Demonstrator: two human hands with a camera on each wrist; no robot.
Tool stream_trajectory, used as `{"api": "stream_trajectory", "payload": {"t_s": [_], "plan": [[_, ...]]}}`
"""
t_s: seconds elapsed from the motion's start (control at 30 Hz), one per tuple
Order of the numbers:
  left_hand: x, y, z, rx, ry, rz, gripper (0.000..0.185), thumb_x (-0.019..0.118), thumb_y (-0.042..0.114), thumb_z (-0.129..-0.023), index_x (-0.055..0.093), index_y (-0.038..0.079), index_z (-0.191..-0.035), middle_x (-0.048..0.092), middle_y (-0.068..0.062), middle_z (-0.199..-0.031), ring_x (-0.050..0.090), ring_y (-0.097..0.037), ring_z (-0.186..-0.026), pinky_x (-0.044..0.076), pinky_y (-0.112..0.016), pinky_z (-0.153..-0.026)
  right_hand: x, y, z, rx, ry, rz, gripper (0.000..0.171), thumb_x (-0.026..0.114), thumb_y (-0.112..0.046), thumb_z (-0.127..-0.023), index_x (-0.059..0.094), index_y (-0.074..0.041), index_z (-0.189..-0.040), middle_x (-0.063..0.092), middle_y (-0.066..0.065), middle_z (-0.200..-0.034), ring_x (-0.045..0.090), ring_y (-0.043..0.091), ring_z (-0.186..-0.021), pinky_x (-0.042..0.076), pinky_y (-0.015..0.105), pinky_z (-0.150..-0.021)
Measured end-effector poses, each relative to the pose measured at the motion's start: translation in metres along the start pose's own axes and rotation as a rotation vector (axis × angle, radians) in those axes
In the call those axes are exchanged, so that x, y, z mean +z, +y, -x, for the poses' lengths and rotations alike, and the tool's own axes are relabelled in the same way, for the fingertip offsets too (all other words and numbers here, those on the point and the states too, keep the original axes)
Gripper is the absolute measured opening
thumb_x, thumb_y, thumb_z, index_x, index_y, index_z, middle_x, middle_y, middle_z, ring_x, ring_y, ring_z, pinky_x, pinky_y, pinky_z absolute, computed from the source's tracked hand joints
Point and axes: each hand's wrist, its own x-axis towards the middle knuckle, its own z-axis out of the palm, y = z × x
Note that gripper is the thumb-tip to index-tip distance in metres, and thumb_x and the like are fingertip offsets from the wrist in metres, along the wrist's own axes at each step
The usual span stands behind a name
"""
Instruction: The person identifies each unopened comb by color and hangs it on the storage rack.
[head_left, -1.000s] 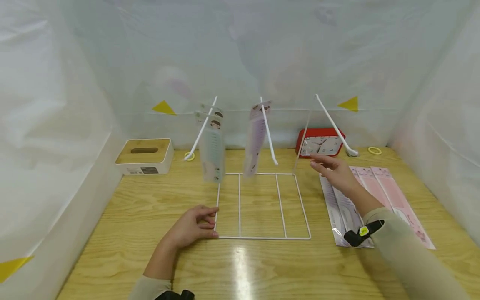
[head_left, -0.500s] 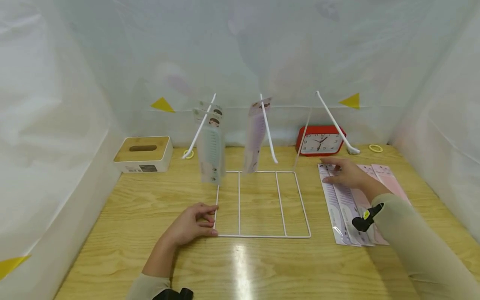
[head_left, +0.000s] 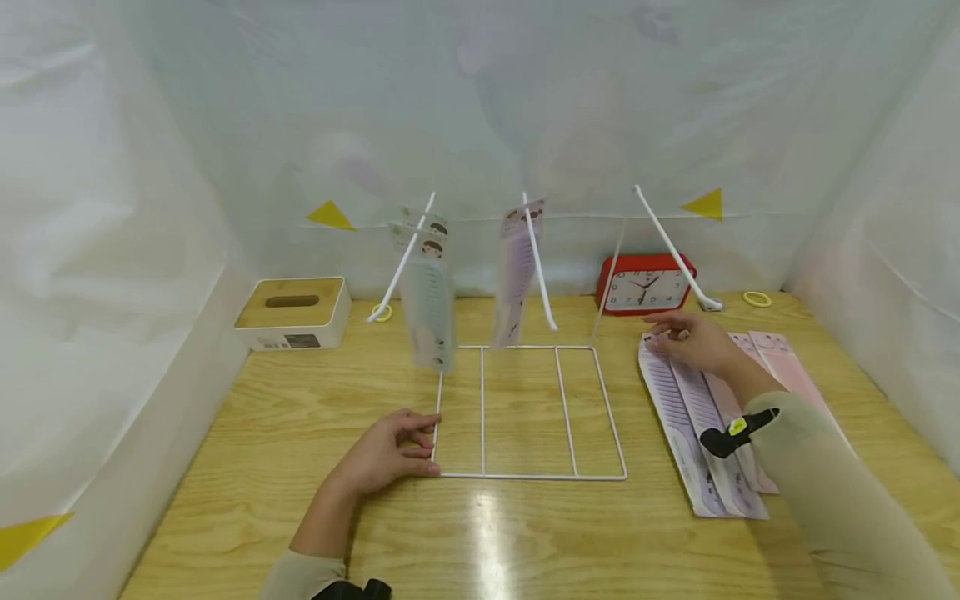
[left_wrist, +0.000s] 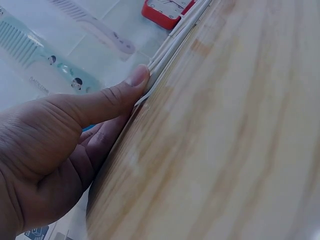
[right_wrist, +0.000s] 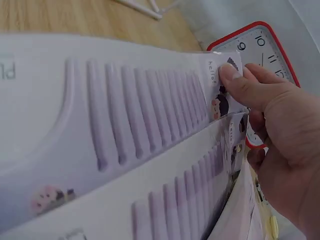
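Right hand (head_left: 693, 342) pinches a comb packet (right_wrist: 125, 115) (purple); left hand (head_left: 386, 452), seemingly relaxed, touches the rack (head_left: 525, 475).

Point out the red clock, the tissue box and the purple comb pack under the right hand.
red clock (head_left: 647, 286), head view, on its white dial.
tissue box (head_left: 291, 302), head view, on its wooden lid.
purple comb pack (right_wrist: 125, 115), right wrist view, on the comb's teeth.
right hand (head_left: 693, 340), head view, on its back.
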Motion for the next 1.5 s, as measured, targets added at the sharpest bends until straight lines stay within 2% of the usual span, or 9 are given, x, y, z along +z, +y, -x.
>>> {"api": "stream_trajectory", "payload": {"t_s": [0.13, 0.27, 0.4, 0.53, 0.67, 0.93, 1.17, 1.33, 1.5], "plan": [[0.0, -0.001, 0.0, -0.001, -0.001, -0.008, 0.072, 0.086, 0.004, -0.076, 0.053, -0.007, -0.139, 0.058, -0.02, -0.11, 0.064, -0.026, -0.104, 0.061, -0.024, -0.09, -0.007, -0.007, 0.006, 0.069, 0.03, -0.118, 0.06, 0.073, -0.047, -0.089, 0.06, -0.013, -0.136, 0.068, -0.015, -0.104, 0.051, 0.008, -0.095, 0.047, 0.022, -0.069], [-0.001, -0.001, -0.001, 0.002, 0.005, -0.025, 0.073, 0.086, 0.005, -0.076, 0.053, -0.007, -0.139, 0.058, -0.019, -0.109, 0.064, -0.024, -0.102, 0.061, -0.024, -0.09, -0.014, -0.014, 0.01, 0.059, 0.073, -0.387, 0.045, 0.073, -0.032, -0.093, 0.063, -0.019, -0.134, 0.066, -0.027, -0.097, 0.058, -0.006, -0.096, 0.05, 0.012, -0.08], [-0.001, -0.001, -0.002, -0.001, 0.012, -0.031, 0.073, 0.087, 0.006, -0.075, 0.054, -0.006, -0.139, 0.057, -0.018, -0.108, 0.065, -0.017, -0.099, 0.061, -0.023, -0.089, -0.017, -0.028, 0.018, 0.026, 0.114, -0.799, 0.032, 0.069, -0.008, -0.094, 0.07, -0.025, -0.121, 0.073, -0.018, -0.097, 0.067, -0.005, -0.092, 0.057, 0.009, -0.079], [-0.001, -0.002, -0.003, 0.002, 0.012, -0.035, 0.073, 0.087, 0.007, -0.075, 0.054, -0.007, -0.139, 0.057, -0.017, -0.108, 0.065, -0.012, -0.097, 0.061, -0.023, -0.089, -0.02, -0.052, 0.035, 0.037, 0.101, -1.134, 0.025, 0.065, -0.001, -0.095, 0.076, -0.017, -0.111, 0.076, -0.009, -0.104, 0.069, 0.001, -0.093, 0.058, 0.012, -0.079], [-0.001, -0.003, -0.004, 0.012, 0.006, -0.04, 0.073, 0.087, 0.008, -0.075, 0.054, -0.007, -0.138, 0.057, -0.017, -0.108, 0.064, -0.012, -0.097, 0.061, -0.023, -0.089, -0.02, -0.078, 0.055, -0.016, 0.048, -1.278, 0.024, 0.059, 0.004, -0.097, 0.079, -0.007, -0.104, 0.076, -0.003, -0.111, 0.067, 0.004, -0.09, 0.058, 0.013, -0.073], [-0.002, -0.003, -0.005, -0.012, 0.016, -0.033, 0.073, 0.087, 0.006, -0.074, 0.055, -0.004, -0.139, 0.057, -0.015, -0.107, 0.064, -0.022, -0.101, 0.061, -0.023, -0.088, 0.004, -0.137, 0.086, -0.316, 0.037, -1.332, 0.031, 0.05, 0.008, -0.1, 0.079, -0.004, -0.102, 0.073, 0.001, -0.103, 0.067, 0.012, -0.097, 0.058, 0.021, -0.084], [0.001, -0.003, -0.002, -0.009, 0.005, -0.028, 0.073, 0.087, 0.006, -0.074, 0.054, -0.006, -0.138, 0.057, -0.017, -0.107, 0.065, -0.019, -0.1, 0.061, -0.023, -0.09, 0.022, -0.183, 0.11, -0.599, -0.077, -1.309, 0.03, 0.048, 0.009, -0.101, 0.074, -0.004, -0.108, 0.073, 0.003, -0.108, 0.067, 0.011, -0.097, 0.058, 0.02, -0.083], [0.0, -0.003, -0.001, 0.0, 0.005, -0.038, 0.073, 0.087, 0.008, -0.075, 0.054, -0.006, -0.139, 0.057, -0.017, -0.107, 0.064, -0.014, -0.098, 0.061, -0.023, -0.09, 0.025, -0.219, 0.119, -0.766, 0.119, -1.111, 0.021, 0.06, 0.011, -0.093, 0.075, 0.001, -0.104, 0.075, 0.004, -0.104, 0.069, 0.011, -0.095, 0.06, 0.017, -0.077], [0.0, -0.002, -0.001, 0.006, 0.007, -0.044, 0.073, 0.087, 0.008, -0.075, 0.054, -0.005, -0.139, 0.057, -0.017, -0.107, 0.064, -0.014, -0.099, 0.061, -0.023, -0.09, 0.024, -0.253, 0.118, -0.817, 0.269, -1.001, 0.014, 0.068, 0.012, -0.087, 0.075, 0.005, -0.097, 0.074, 0.007, -0.096, 0.066, 0.016, -0.089, 0.057, 0.019, -0.067]]}}
